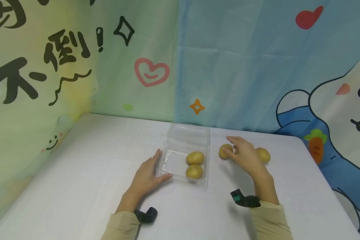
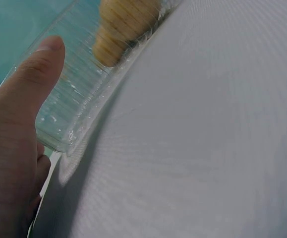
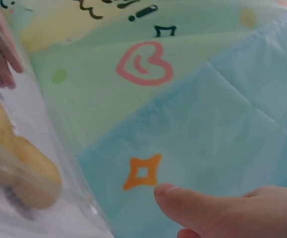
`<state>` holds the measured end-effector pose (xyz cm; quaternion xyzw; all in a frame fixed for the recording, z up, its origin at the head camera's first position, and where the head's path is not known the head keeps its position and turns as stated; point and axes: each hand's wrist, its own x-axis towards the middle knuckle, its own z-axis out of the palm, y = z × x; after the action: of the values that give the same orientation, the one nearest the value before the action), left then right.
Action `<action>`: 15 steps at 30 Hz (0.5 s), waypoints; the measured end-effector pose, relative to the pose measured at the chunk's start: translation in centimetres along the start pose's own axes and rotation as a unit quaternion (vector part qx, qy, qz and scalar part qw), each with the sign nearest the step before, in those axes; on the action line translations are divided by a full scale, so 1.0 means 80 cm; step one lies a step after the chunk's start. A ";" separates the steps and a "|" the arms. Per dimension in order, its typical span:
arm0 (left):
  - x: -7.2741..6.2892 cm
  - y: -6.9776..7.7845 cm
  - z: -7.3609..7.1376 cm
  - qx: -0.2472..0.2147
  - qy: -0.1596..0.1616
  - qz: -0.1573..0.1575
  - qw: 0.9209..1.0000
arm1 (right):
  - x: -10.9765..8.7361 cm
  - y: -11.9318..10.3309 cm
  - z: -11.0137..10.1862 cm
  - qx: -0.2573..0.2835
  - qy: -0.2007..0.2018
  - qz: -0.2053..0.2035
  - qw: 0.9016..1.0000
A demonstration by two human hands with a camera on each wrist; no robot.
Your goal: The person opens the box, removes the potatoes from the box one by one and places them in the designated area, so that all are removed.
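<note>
- White counter [image 1: 78, 186] runs wide to the left; its far edge lies just behind the opened lid [image 1: 189, 135] of the clear container [image 1: 174, 163].
- Left hand [image 1: 146, 176] rests against the container's left side, grip spread.
- Two potatoes [image 1: 195, 158] sit inside, at right.
- Right hand [image 1: 244, 154] — grip spread — is at a loose potato [image 1: 221, 152]; I cannot tell whether they touch.
- Another potato [image 1: 264, 155] lies to its right.
- Far-left backdrop [image 1: 114, 96] reads "倒!" and "不".
</note>
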<state>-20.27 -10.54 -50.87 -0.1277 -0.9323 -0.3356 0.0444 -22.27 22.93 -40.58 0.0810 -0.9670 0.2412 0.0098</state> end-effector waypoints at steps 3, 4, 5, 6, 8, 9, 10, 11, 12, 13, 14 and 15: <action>0.000 0.000 0.000 0.000 -0.001 -0.003 1.000 | 0.003 -0.007 0.008 0.000 -0.005 -0.013 1.000; 0.000 0.000 0.000 0.001 -0.002 -0.004 1.000 | 0.004 -0.010 0.010 -0.004 -0.007 -0.014 1.000; 0.000 0.000 0.000 0.001 -0.003 -0.005 1.000 | 0.004 -0.012 0.013 -0.010 -0.009 -0.013 1.000; 0.000 0.001 0.000 0.001 -0.003 -0.006 1.000 | 0.005 -0.014 0.015 -0.012 -0.013 -0.012 1.000; 0.000 0.001 0.000 0.001 -0.003 -0.008 1.000 | 0.006 -0.019 0.020 -0.013 -0.021 -0.016 1.000; 0.000 0.001 0.000 0.001 -0.004 -0.009 1.000 | 0.006 -0.020 0.022 -0.014 -0.025 -0.018 0.999; -0.001 0.001 -0.001 0.000 -0.004 -0.010 1.000 | 0.006 -0.023 0.024 -0.015 -0.028 -0.021 0.999; -0.001 0.001 -0.001 0.000 -0.004 -0.011 1.000 | 0.006 -0.026 0.026 -0.012 -0.030 -0.026 0.999; -0.001 0.002 -0.001 -0.001 -0.005 -0.012 1.000 | 0.006 -0.028 0.028 -0.006 -0.033 -0.033 0.999; -0.001 0.002 -0.001 -0.001 -0.006 -0.013 1.000 | 0.006 -0.030 0.030 -0.005 -0.033 -0.039 0.999; -0.001 0.002 -0.001 -0.001 -0.007 -0.013 1.000 | 0.006 -0.033 0.032 -0.005 -0.033 -0.045 0.998; -0.002 0.002 -0.001 -0.001 -0.008 -0.015 1.000 | 0.006 -0.035 0.034 -0.006 -0.032 -0.052 0.998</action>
<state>-20.11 -10.51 -50.70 -0.1166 -0.9340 -0.3360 0.0323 -22.22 19.18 -41.63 0.1384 -0.9627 0.2323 -0.0082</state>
